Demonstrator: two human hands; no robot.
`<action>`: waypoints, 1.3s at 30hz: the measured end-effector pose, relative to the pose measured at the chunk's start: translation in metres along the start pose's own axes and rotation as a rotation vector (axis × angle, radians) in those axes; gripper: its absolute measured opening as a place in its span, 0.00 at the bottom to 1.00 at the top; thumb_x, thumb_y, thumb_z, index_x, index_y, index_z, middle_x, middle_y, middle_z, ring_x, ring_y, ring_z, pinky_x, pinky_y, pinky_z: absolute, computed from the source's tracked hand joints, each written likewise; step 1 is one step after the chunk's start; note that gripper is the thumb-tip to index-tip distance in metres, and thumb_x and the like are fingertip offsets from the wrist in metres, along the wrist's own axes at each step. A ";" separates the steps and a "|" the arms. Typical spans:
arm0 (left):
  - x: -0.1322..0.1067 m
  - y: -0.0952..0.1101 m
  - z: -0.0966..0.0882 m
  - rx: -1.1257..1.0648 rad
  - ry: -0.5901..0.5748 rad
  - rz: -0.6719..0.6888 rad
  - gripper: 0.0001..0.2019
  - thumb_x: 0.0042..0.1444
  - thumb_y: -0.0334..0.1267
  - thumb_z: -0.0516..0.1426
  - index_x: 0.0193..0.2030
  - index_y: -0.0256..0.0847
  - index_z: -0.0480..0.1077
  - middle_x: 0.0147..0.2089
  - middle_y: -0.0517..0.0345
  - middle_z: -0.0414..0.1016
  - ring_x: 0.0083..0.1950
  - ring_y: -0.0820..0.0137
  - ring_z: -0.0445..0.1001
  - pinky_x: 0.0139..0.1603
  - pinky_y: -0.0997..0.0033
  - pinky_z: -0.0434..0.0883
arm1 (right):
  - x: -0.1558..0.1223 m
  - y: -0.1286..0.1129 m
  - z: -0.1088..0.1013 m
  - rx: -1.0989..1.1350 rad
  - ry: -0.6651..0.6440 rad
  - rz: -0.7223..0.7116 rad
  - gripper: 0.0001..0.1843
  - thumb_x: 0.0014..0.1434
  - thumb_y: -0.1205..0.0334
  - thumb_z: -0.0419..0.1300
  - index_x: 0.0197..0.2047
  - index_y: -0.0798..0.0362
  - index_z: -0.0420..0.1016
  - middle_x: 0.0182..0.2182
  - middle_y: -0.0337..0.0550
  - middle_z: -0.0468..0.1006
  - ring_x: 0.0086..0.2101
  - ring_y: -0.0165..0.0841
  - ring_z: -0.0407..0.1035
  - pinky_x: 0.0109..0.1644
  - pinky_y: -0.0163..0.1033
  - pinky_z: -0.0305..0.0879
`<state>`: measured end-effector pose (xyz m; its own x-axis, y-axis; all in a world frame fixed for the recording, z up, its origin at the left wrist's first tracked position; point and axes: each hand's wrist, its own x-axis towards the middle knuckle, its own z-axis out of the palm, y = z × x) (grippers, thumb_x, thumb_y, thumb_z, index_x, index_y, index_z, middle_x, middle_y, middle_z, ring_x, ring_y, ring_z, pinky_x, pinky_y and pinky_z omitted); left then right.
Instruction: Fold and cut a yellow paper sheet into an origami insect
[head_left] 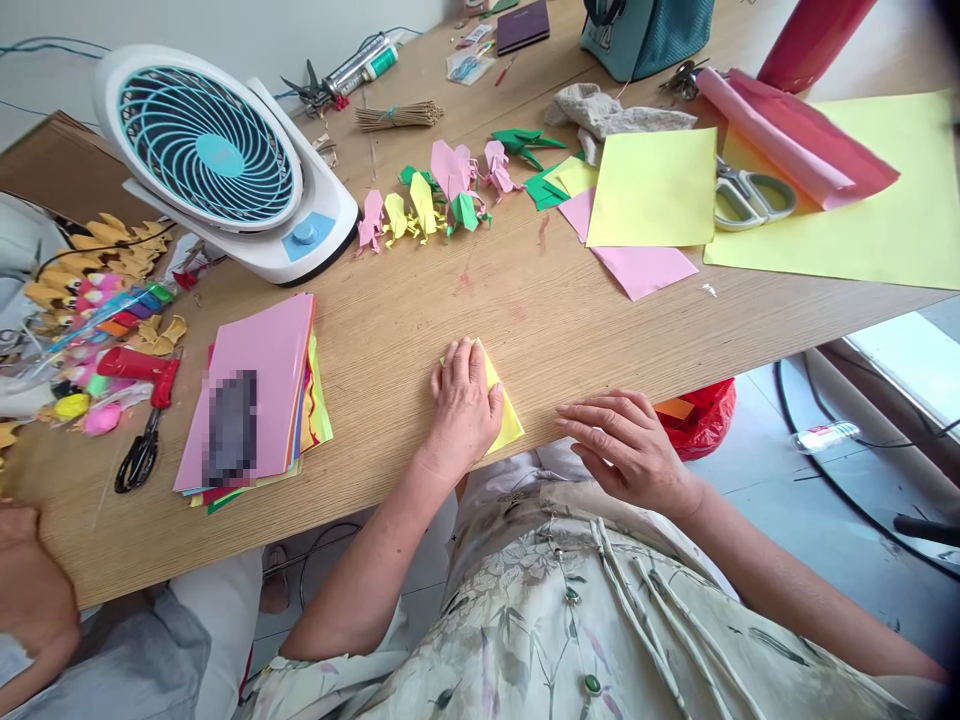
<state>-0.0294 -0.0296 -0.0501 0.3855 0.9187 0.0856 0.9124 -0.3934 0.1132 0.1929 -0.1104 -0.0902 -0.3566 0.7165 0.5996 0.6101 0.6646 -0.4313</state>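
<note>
My left hand (463,402) lies flat, fingers stretched out, pressing down on a folded yellow paper (506,415) near the front edge of the wooden table (390,330). My right hand (622,440) hovers at the table's edge to the right of the paper, fingers spread and holding nothing. A row of small folded paper figures (435,200) in pink, yellow and green stands further back on the table.
A white desk fan (225,165) stands at back left. A stack of coloured paper (259,395) lies left of my hands, with black scissors (139,455) beside it. Yellow and pink sheets (652,190) and grey scissors (750,195) lie at right. Another person's arm (30,590) shows at lower left.
</note>
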 end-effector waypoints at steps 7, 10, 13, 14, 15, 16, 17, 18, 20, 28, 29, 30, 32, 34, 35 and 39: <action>0.000 0.001 0.002 0.098 -0.044 -0.022 0.29 0.66 0.39 0.45 0.71 0.26 0.49 0.74 0.37 0.49 0.74 0.51 0.49 0.69 0.45 0.56 | 0.001 0.001 0.001 -0.006 0.001 -0.010 0.26 0.61 0.69 0.60 0.62 0.48 0.67 0.53 0.44 0.78 0.50 0.38 0.71 0.54 0.50 0.63; 0.000 0.001 0.003 0.121 -0.053 -0.021 0.30 0.67 0.40 0.45 0.72 0.26 0.49 0.75 0.37 0.48 0.75 0.52 0.48 0.69 0.46 0.55 | 0.002 0.000 0.000 -0.010 -0.004 -0.003 0.25 0.61 0.70 0.61 0.61 0.48 0.67 0.53 0.44 0.78 0.49 0.38 0.72 0.53 0.49 0.63; 0.000 0.000 0.004 0.133 -0.059 -0.021 0.30 0.67 0.40 0.45 0.72 0.27 0.48 0.75 0.38 0.47 0.75 0.52 0.48 0.70 0.47 0.55 | 0.003 -0.001 -0.001 -0.014 -0.010 0.001 0.25 0.61 0.70 0.60 0.61 0.47 0.67 0.53 0.44 0.78 0.49 0.38 0.71 0.53 0.49 0.63; 0.000 0.000 0.004 0.136 -0.061 -0.022 0.30 0.67 0.40 0.44 0.72 0.26 0.48 0.75 0.39 0.47 0.75 0.52 0.48 0.70 0.47 0.54 | 0.003 -0.001 -0.001 -0.016 -0.013 0.001 0.25 0.61 0.70 0.60 0.61 0.47 0.67 0.54 0.44 0.78 0.49 0.38 0.71 0.52 0.49 0.63; 0.000 0.000 0.004 0.138 -0.063 -0.021 0.30 0.67 0.40 0.44 0.72 0.26 0.48 0.75 0.39 0.46 0.75 0.52 0.47 0.70 0.47 0.54 | 0.004 -0.001 -0.001 -0.019 -0.015 0.000 0.25 0.61 0.70 0.60 0.61 0.48 0.67 0.54 0.44 0.78 0.49 0.38 0.71 0.52 0.49 0.63; 0.000 0.000 0.004 0.139 -0.064 -0.020 0.30 0.67 0.40 0.44 0.72 0.26 0.48 0.75 0.39 0.46 0.75 0.52 0.47 0.70 0.47 0.54 | 0.004 -0.001 -0.001 -0.022 -0.015 -0.002 0.25 0.61 0.70 0.60 0.60 0.48 0.67 0.54 0.44 0.78 0.49 0.38 0.71 0.52 0.49 0.62; 0.000 0.000 0.004 0.139 -0.063 -0.020 0.31 0.67 0.40 0.44 0.72 0.26 0.48 0.75 0.39 0.46 0.75 0.52 0.47 0.70 0.47 0.54 | 0.004 -0.001 0.000 -0.025 -0.015 -0.004 0.24 0.61 0.70 0.60 0.60 0.48 0.68 0.54 0.44 0.78 0.49 0.38 0.71 0.52 0.49 0.62; 0.000 0.001 0.004 0.137 -0.061 -0.021 0.30 0.67 0.40 0.44 0.72 0.26 0.47 0.75 0.39 0.46 0.75 0.52 0.47 0.70 0.47 0.54 | 0.004 0.000 0.000 -0.028 -0.017 -0.005 0.24 0.61 0.70 0.60 0.60 0.48 0.68 0.54 0.44 0.78 0.49 0.38 0.71 0.52 0.49 0.62; 0.000 0.001 0.003 0.133 -0.057 -0.020 0.30 0.67 0.40 0.44 0.73 0.26 0.47 0.76 0.39 0.45 0.75 0.52 0.47 0.70 0.46 0.54 | 0.003 0.000 0.001 -0.034 -0.018 -0.005 0.24 0.61 0.70 0.61 0.60 0.48 0.68 0.54 0.44 0.78 0.49 0.38 0.71 0.52 0.49 0.62; -0.001 0.005 0.001 0.113 -0.092 -0.036 0.31 0.67 0.40 0.44 0.73 0.25 0.45 0.76 0.38 0.43 0.76 0.51 0.44 0.71 0.44 0.51 | 0.002 0.000 0.002 -0.040 -0.026 0.006 0.24 0.62 0.69 0.61 0.61 0.48 0.67 0.55 0.44 0.77 0.50 0.38 0.70 0.52 0.49 0.61; -0.001 0.005 0.001 0.110 -0.095 -0.037 0.31 0.67 0.40 0.44 0.73 0.26 0.45 0.76 0.38 0.43 0.76 0.50 0.44 0.71 0.43 0.51 | 0.003 -0.001 0.002 -0.043 -0.033 0.009 0.24 0.62 0.68 0.61 0.61 0.48 0.67 0.55 0.44 0.77 0.50 0.39 0.70 0.52 0.49 0.61; -0.001 0.005 0.001 0.108 -0.098 -0.038 0.31 0.67 0.39 0.44 0.73 0.26 0.45 0.76 0.38 0.42 0.76 0.50 0.44 0.71 0.43 0.50 | 0.004 -0.003 0.003 -0.045 -0.047 0.009 0.24 0.62 0.68 0.60 0.61 0.48 0.67 0.55 0.45 0.77 0.51 0.39 0.70 0.52 0.49 0.60; -0.001 0.006 0.001 0.107 -0.104 -0.043 0.31 0.67 0.39 0.44 0.73 0.26 0.45 0.76 0.38 0.42 0.76 0.49 0.43 0.71 0.41 0.50 | 0.007 -0.007 0.004 -0.042 -0.081 -0.003 0.23 0.63 0.66 0.60 0.61 0.48 0.67 0.56 0.45 0.76 0.52 0.39 0.69 0.52 0.50 0.60; -0.001 0.007 0.001 0.105 -0.109 -0.047 0.31 0.67 0.39 0.44 0.73 0.27 0.45 0.76 0.37 0.41 0.76 0.48 0.43 0.71 0.40 0.50 | 0.008 -0.010 0.005 -0.038 -0.101 -0.021 0.22 0.63 0.66 0.59 0.60 0.48 0.68 0.57 0.45 0.75 0.52 0.39 0.69 0.53 0.50 0.60; -0.001 0.007 0.001 0.105 -0.110 -0.048 0.31 0.67 0.39 0.44 0.73 0.26 0.44 0.76 0.37 0.40 0.76 0.48 0.43 0.71 0.39 0.50 | 0.009 -0.011 0.006 -0.038 -0.103 -0.026 0.21 0.64 0.65 0.59 0.60 0.48 0.68 0.57 0.45 0.75 0.51 0.39 0.69 0.53 0.50 0.60; -0.002 0.009 0.000 0.108 -0.121 -0.048 0.31 0.67 0.39 0.44 0.73 0.26 0.44 0.76 0.37 0.39 0.76 0.47 0.42 0.71 0.39 0.49 | 0.008 -0.012 0.009 -0.047 -0.096 -0.026 0.20 0.64 0.66 0.59 0.58 0.49 0.69 0.57 0.45 0.75 0.51 0.39 0.69 0.52 0.49 0.59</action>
<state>-0.0221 -0.0344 -0.0492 0.3491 0.9363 -0.0374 0.9371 -0.3491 0.0066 0.1768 -0.1104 -0.0863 -0.4374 0.7176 0.5419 0.6312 0.6743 -0.3833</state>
